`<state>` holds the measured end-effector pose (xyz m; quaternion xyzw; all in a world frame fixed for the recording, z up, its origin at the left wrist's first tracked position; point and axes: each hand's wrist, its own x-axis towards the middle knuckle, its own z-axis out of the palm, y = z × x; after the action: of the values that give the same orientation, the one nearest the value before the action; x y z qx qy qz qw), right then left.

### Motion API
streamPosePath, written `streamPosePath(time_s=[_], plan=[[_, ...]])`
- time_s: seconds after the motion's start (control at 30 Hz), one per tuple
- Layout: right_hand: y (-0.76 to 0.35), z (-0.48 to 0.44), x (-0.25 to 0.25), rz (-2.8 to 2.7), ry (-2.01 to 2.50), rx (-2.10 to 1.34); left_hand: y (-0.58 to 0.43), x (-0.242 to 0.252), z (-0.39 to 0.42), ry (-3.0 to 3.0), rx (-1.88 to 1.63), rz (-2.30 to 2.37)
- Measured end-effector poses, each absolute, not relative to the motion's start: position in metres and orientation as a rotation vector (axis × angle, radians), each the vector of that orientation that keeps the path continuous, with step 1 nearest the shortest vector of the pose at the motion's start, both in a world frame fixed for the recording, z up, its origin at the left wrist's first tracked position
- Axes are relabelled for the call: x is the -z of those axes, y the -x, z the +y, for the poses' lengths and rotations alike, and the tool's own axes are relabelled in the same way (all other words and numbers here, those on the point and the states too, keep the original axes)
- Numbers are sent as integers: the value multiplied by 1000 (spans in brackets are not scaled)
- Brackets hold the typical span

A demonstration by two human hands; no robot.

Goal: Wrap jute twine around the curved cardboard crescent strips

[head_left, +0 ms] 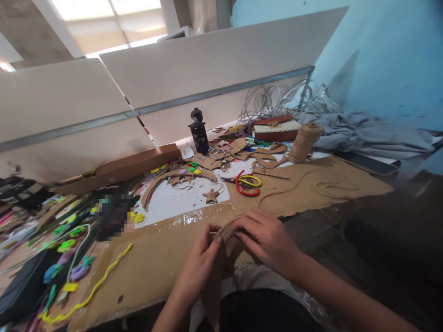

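Cluttered tabletop (96, 252), white partition (207, 64) behind: at the front edge, left hand (204, 253) and right hand (266, 233) pinch a curved cardboard strip (210, 295), twine (227, 231) covering its upper stretch, the hanging length apparently bare.

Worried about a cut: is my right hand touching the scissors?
Apart: the head view shows cardboard between the right hand and the scissors.

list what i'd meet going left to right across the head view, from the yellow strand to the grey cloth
Yellow strand → left hand → twine-wrapped strip where it shows between the hands → right hand → spool of twine → grey cloth
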<state>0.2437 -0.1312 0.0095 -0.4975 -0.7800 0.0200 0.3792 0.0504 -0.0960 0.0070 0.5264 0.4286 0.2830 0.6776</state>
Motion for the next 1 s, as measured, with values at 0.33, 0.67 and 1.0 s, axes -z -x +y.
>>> streamPosePath(time_s=[0.33,0.67,1.0], plan=[[-241,-131,-8,-1970,1263,-37,-50,4,-98,-1255,-692,933],[-242,-132,-10,-1980,1278,-40,-51,3,-100,-1240,-684,941],[-242,-133,-11,-1974,1273,-99,-51,0,-98,-1278,-730,923]])
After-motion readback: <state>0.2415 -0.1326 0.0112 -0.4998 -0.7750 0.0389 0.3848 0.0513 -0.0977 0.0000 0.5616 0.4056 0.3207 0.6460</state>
